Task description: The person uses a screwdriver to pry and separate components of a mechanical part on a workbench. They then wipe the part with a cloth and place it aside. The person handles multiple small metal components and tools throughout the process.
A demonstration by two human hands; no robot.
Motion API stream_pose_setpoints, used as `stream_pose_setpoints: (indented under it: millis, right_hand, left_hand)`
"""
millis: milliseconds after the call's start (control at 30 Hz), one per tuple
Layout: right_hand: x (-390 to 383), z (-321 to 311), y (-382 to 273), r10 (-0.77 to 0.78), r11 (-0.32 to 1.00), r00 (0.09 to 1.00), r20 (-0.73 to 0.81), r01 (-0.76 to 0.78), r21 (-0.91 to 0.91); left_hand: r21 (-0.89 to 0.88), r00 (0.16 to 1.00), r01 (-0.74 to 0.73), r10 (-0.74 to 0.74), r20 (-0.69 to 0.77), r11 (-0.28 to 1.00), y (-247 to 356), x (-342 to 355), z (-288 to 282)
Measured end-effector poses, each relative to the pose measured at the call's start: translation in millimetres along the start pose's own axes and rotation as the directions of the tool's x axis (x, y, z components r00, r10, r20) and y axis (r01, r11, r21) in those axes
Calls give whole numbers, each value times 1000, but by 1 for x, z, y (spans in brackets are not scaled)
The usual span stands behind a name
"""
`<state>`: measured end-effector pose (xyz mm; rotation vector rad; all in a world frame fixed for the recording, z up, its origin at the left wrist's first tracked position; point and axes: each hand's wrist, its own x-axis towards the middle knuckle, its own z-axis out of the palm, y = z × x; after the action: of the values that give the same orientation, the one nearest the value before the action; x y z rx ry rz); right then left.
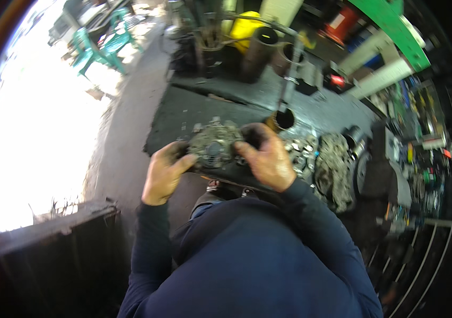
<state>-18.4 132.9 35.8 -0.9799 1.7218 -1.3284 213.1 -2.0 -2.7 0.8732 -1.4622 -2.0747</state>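
A greasy grey metal housing (214, 144) with a dark round centre is held between my two hands at the front edge of a dark workbench (172, 106). My left hand (166, 172) grips its left side with fingers curled and thumb on top. My right hand (267, 156) grips the right side, thumb pressed on its face. Just behind my right hand stands a brownish open cylinder (281, 121). Right of that hand lie several shiny small metal parts (303, 153) and a rumpled, stained grey mass (334, 169).
Upright tubes (255, 61), a yellow container (244, 29) and a green-and-white frame (411, 47) stand behind. Tools crowd the right side (422, 175). Left are a bright opening, green chairs (93, 58) and a dark low ledge (56, 228).
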Motion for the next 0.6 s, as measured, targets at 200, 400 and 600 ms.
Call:
stream_pose_setpoints:
  millis: [200, 400, 600]
  right_hand:
    - [-67, -14, -25, -294, 873, 955, -25, 258, -413]
    - [-118, -97, -33, -64, 945, 896, -439, -88, -316]
    - [-86, -152, 4, -317, 722, 915, -248, 64, -689]
  left_hand:
    - [-230, 996, -86, 89, 2, 969, -20, -3, -25]
    - [-186, 999, -28, 32, 19, 982, -19, 3, -35]
    - [-230, 996, 27, -5, 94, 973, -20, 10, -13]
